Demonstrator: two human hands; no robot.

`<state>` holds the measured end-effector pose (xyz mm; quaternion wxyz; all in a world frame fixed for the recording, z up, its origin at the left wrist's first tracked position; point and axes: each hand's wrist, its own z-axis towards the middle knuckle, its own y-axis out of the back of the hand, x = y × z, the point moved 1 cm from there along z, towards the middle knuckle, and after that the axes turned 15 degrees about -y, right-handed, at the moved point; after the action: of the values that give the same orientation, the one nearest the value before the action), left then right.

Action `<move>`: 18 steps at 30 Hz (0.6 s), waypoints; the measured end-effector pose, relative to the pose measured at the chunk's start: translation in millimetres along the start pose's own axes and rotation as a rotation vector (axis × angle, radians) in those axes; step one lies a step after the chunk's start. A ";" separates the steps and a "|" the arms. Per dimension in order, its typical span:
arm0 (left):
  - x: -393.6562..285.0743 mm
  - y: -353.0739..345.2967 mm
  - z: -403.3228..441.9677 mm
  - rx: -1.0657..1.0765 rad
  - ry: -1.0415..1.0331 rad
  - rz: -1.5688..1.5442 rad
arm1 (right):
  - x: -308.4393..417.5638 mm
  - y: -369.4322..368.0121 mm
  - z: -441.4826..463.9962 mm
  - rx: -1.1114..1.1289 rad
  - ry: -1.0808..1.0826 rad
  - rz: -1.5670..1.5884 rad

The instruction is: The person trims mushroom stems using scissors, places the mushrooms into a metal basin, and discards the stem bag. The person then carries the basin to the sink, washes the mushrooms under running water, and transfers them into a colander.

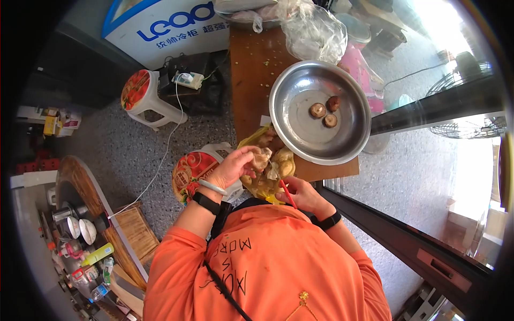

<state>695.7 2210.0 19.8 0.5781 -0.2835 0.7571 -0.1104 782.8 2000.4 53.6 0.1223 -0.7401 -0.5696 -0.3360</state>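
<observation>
My left hand (pixel 239 163) pinches a pale brown mushroom (pixel 261 159) between thumb and fingers, above an open yellow plastic bag (pixel 262 188). Inside the bag are several tan, rounded pieces, partly hidden by the plastic and my hands. My right hand (pixel 306 197) is closed on a slim red-handled tool (pixel 288 193) to the right of the mushroom; its working end is hard to make out. Just beyond my hands, a wide steel basin (pixel 292 134) stands on the table and holds three brown-capped mushrooms (pixel 317 111).
The brown wooden table (pixel 251 80) bears a clear plastic bag (pixel 316 35) at its far end. A red-topped stool (pixel 187 168) stands by my left arm, another stool (pixel 136 91) farther off. A glass door frame (pixel 396 235) lies to the right. A white cable (pixel 166 155) crosses the floor.
</observation>
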 end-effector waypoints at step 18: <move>30.0 10.0 2.4 -0.017 0.163 0.287 | -22.6 -23.9 30.9 -0.195 0.108 -0.192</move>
<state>689.8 2201.9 -10.3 0.5223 -0.1675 0.8350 -0.0430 768.9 2008.3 11.5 0.0477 -0.6714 -0.5950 -0.4392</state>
